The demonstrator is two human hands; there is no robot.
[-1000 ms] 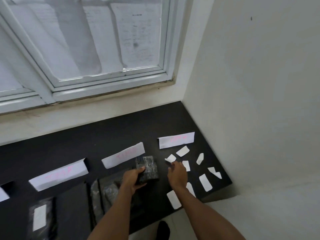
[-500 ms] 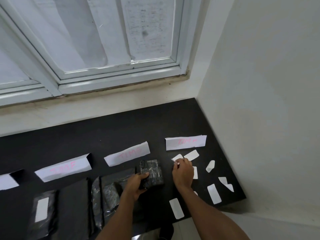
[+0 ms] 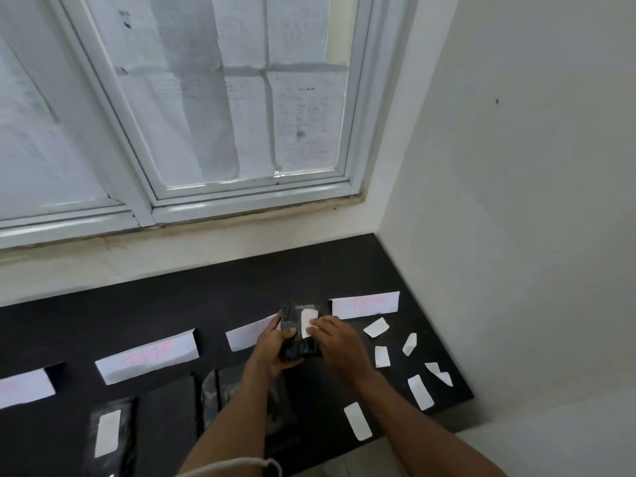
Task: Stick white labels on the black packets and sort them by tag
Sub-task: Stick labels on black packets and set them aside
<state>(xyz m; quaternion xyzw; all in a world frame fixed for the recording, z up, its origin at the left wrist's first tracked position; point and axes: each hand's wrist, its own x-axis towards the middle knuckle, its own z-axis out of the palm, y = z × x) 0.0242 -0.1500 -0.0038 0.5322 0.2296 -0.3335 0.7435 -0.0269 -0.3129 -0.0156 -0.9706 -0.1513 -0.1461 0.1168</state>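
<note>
Now four paper tags lie in a row on the table (image 3: pixel 213 294): one cut off at the left edge (image 3: pixel 24 387), one with pink writing (image 3: pixel 148 356), one half hidden by the hands (image 3: pixel 247 333), and one at the right (image 3: pixel 365 304). Below the tags, a labelled packet (image 3: pixel 108 433) lies at the left, with more dark packets (image 3: pixel 210 394) beside it; their number cannot be told. The left hand (image 3: pixel 275 349) grips a packet (image 3: pixel 297 333), raised above the table between the third and fourth tags. The right hand (image 3: pixel 335 339) presses a label (image 3: pixel 307 321) onto it with its fingertips. Six loose labels (image 3: pixel 376 327) lie scattered at the right, apart from one another.

Half a second ago the packet was lower, below the third tag, with no label on it, and the right hand was pinching a label up off the table. Seven loose labels showed then.
</note>
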